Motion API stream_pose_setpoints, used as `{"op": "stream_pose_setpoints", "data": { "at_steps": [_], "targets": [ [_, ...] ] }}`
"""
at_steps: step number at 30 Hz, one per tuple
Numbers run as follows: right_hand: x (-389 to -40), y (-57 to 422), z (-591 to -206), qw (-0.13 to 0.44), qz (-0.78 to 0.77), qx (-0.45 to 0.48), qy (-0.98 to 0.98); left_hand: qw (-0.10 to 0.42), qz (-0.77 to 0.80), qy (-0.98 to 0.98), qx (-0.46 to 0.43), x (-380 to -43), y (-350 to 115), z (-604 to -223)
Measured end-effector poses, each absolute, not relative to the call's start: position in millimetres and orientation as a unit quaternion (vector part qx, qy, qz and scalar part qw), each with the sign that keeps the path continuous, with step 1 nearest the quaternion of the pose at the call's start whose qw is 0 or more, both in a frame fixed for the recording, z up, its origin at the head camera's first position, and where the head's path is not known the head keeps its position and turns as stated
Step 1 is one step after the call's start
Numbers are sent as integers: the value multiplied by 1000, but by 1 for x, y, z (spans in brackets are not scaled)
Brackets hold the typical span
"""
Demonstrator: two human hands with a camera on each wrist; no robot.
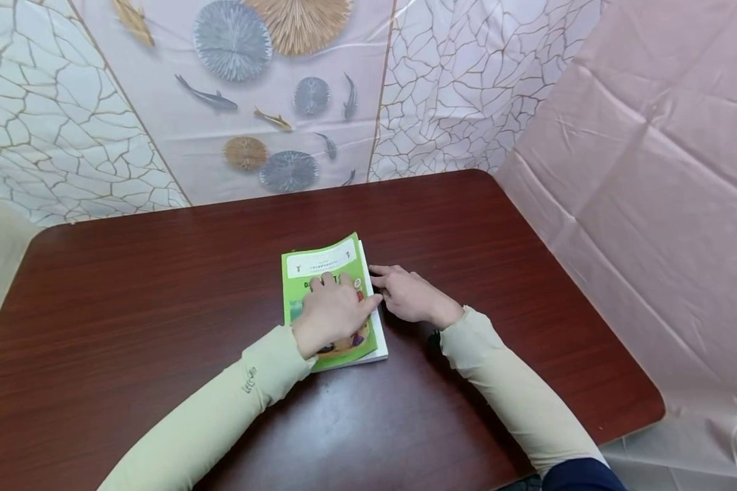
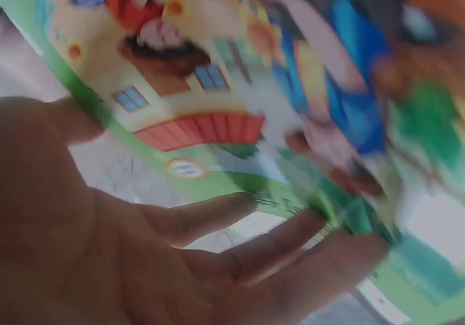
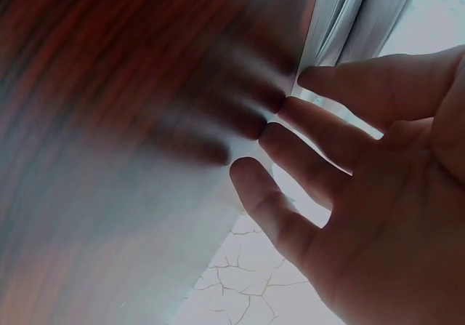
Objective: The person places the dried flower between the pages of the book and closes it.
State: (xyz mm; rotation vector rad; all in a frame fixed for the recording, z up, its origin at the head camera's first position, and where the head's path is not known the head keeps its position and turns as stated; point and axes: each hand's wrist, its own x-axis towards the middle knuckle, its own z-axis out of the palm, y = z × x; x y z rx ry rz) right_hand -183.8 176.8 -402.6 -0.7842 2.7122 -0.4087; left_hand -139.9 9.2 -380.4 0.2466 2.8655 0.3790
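A green-covered book (image 1: pixel 322 260) with a colourful illustration lies on the dark red-brown table, its white pages showing along the right edge. My left hand (image 1: pixel 333 308) rests on the cover, its fingers toward the white title band and its thumb out at the right edge. In the left wrist view, the extended fingers (image 2: pixel 276 259) lie against the picture of a house and children. Just right of the book is my right hand (image 1: pixel 411 296), forefinger pointing at the page edge. The right wrist view shows its spread fingertips (image 3: pixel 251 172) at the tabletop, holding nothing.
The wooden table (image 1: pixel 160 293) has rounded corners. Behind it hangs a patterned sheet (image 1: pixel 319 136) with fish and round motifs, and pale creased cloth (image 1: pixel 669 204) covers the right side.
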Motion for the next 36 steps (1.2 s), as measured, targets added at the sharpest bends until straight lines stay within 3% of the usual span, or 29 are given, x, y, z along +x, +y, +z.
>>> {"op": "stream_pose_setpoints", "data": {
  "at_steps": [11,20,36],
  "targets": [
    [-184,177,-404,148,-154,-246,945,68,-6,990,119,-125,20,-399],
    [-182,173,-405,144,-171,-236,946,69,-36,988,132,-125,16,-405],
    [-189,168,-408,119,-160,-216,956,174,103,946,253,-139,-37,-395]
  ]
}}
